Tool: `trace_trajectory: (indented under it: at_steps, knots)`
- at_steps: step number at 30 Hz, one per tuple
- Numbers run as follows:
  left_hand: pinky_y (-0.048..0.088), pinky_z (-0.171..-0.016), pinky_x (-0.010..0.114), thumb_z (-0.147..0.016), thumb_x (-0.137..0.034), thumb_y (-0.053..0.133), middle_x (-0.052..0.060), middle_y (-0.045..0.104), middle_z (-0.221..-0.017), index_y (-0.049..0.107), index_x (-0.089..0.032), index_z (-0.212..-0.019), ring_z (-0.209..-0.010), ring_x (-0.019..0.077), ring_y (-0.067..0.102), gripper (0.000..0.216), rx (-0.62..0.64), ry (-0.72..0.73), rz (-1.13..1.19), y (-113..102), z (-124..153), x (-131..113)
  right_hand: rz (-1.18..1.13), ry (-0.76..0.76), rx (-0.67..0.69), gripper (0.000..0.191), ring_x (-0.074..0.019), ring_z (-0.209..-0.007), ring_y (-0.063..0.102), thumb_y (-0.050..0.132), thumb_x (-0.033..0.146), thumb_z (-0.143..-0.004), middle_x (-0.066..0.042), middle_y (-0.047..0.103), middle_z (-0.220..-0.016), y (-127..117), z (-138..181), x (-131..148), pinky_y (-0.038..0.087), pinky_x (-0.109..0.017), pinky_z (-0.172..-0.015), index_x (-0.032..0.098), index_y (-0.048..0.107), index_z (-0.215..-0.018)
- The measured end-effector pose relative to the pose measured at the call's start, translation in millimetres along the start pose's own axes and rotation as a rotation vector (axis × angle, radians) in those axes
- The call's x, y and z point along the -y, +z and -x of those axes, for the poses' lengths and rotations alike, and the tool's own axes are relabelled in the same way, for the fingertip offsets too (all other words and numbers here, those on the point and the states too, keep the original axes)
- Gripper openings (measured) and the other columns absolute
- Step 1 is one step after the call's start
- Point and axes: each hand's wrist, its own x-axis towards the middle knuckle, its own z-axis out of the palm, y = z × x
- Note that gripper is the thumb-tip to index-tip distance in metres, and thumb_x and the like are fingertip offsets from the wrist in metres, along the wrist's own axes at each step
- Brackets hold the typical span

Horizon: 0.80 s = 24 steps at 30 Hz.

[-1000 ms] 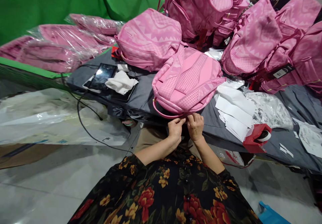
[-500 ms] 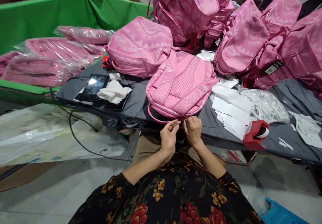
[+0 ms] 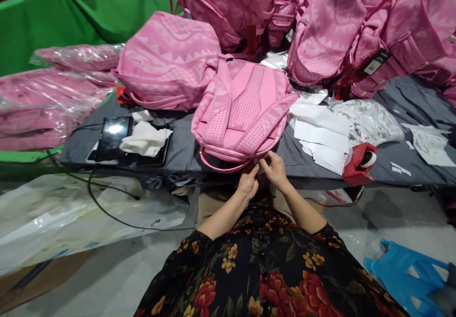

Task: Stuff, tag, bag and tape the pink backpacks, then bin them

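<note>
A pink backpack (image 3: 245,108) lies at the table's front edge with its padded back and straps facing up. At its near end, a thin pink loop (image 3: 223,169) hangs toward me. Just below that end, my left hand (image 3: 248,182) is closed, fingertips pinched together beside the loop's end. My right hand (image 3: 273,169) is pinched close against it, thumb and fingers meeting at the same spot. Whatever small thing lies between the fingertips is too small to make out. A second pink backpack (image 3: 171,60) rests behind and to the left, touching the first.
More pink backpacks (image 3: 324,32) stand along the back. White paper sheets (image 3: 322,136), a clear plastic bag (image 3: 372,122) and a red tape dispenser (image 3: 358,165) lie right. Left are a tablet (image 3: 113,139), a white cloth (image 3: 146,139) and a green-lined bin (image 3: 42,27) holding bagged backpacks.
The view has shifted, so the table's things appear further left. Both hands stay pinched at the backpack's near end, the right hand's fingers slightly more raised and angled.
</note>
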Motion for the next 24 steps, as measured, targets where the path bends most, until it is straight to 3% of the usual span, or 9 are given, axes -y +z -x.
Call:
trace_trajectory:
  at_steps: [3, 6, 8, 12, 14, 16, 19, 22, 24]
  knots:
    - [0.055, -0.103, 0.039, -0.055, -0.032, 0.099, 0.006, 0.079, -0.106, 0.074, -0.019, -0.097, -0.111, 0.0249, 0.072, 0.051, -0.01, -0.007, -0.045, -4.3, 2.6, -1.6, 0.035, 0.029, -0.053, 0.009, -0.0177, -0.078, 0.06, 0.059, 0.027, -0.09, -0.002, 0.068, -0.082, 8.1, 7.6, -0.4, 0.047, -0.029, -0.075, 0.022, 0.059, -0.082]
    - [0.058, -0.1, 0.038, -0.064, -0.032, 0.094, 0.005, 0.079, -0.098, 0.073, -0.018, -0.096, -0.101, 0.0216, 0.074, 0.041, -0.066, -0.043, -0.125, -11.3, 3.2, -2.1, -0.073, 0.05, -0.139, 0.013, -0.0166, -0.086, 0.064, 0.059, 0.032, -0.094, -0.004, 0.072, -0.095, -12.0, 15.2, -14.7, 0.05, -0.027, -0.078, 0.021, 0.065, -0.099]
    - [0.06, -0.098, 0.036, -0.072, -0.032, 0.088, 0.005, 0.079, -0.098, 0.074, -0.017, -0.098, -0.097, 0.0195, 0.075, 0.033, -0.063, -0.066, -0.16, -16.6, -0.2, -2.3, -0.088, 0.104, -0.305, 0.021, -0.0162, -0.09, 0.066, 0.056, 0.036, -0.096, -0.005, 0.072, -0.102, -51.7, 25.8, -37.4, 0.05, -0.026, -0.078, 0.02, 0.066, -0.106]
    - [0.063, -0.088, 0.031, -0.075, -0.033, 0.083, 0.006, 0.079, -0.09, 0.075, -0.014, -0.085, -0.084, 0.0167, 0.074, 0.023, -0.052, -0.119, -0.212, -22.8, -5.3, -3.0, 0.124, 0.368, -0.709, 0.023, -0.0181, -0.086, 0.065, 0.054, 0.035, -0.094, -0.008, 0.073, -0.096, -171.0, 75.1, -93.9, 0.05, -0.028, -0.08, 0.018, 0.068, -0.095]
    - [0.063, -0.081, 0.028, -0.072, -0.033, 0.084, 0.005, 0.079, -0.085, 0.075, -0.014, -0.079, -0.077, 0.0158, 0.073, 0.022, -0.083, -0.104, -0.241, -22.7, -3.5, -3.5, 0.25, 0.505, -0.811, 0.02, -0.0185, -0.083, 0.063, 0.057, 0.032, -0.09, -0.008, 0.073, -0.093, -223.8, 99.7, -119.9, 0.049, -0.029, -0.082, 0.017, 0.07, -0.092]
    - [0.063, -0.077, 0.027, -0.07, -0.033, 0.085, 0.004, 0.078, -0.082, 0.075, -0.014, -0.078, -0.075, 0.0152, 0.073, 0.023, -0.085, -0.069, -0.258, -21.3, -0.8, -3.7, 0.287, 0.66, -0.832, 0.016, -0.0184, -0.079, 0.061, 0.062, 0.029, -0.085, -0.007, 0.072, -0.084, -257.9, 113.0, -142.2, 0.046, -0.029, -0.081, 0.016, 0.072, -0.084]
    - [0.063, -0.076, 0.027, -0.07, -0.035, 0.087, 0.005, 0.078, -0.082, 0.074, -0.013, -0.079, -0.074, 0.0154, 0.073, 0.027, -0.069, -0.046, -0.27, -19.3, 1.5, -2.9, 0.196, 0.809, -0.812, 0.028, -0.0171, -0.069, 0.055, 0.066, 0.039, -0.083, -0.002, 0.062, -0.062, -273.5, 111.2, -166.4, 0.042, -0.029, -0.071, 0.016, 0.069, -0.067]
    - [0.063, -0.077, 0.029, -0.073, -0.038, 0.086, 0.006, 0.078, -0.084, 0.074, -0.013, -0.081, -0.075, 0.0161, 0.073, 0.03, -0.077, -0.034, -0.283, -19.8, 0.9, -1.3, 0.132, 0.821, -0.824, 0.043, -0.0155, -0.061, 0.05, 0.066, 0.052, -0.082, 0.001, 0.052, -0.05, -267.5, 97.2, -179.3, 0.039, -0.028, -0.062, 0.017, 0.062, -0.058]
    - [0.063, -0.078, 0.03, -0.073, -0.043, 0.087, 0.007, 0.078, -0.085, 0.074, -0.012, -0.083, -0.076, 0.0169, 0.073, 0.035, -0.065, -0.019, -0.304, -21.2, -0.3, -0.1, 0.109, 0.813, -0.843, 0.042, -0.0151, -0.06, 0.05, 0.067, 0.053, -0.08, 0.001, 0.053, -0.05, -263.2, 90.6, -181.6, 0.039, -0.028, -0.061, 0.018, 0.06, -0.058]
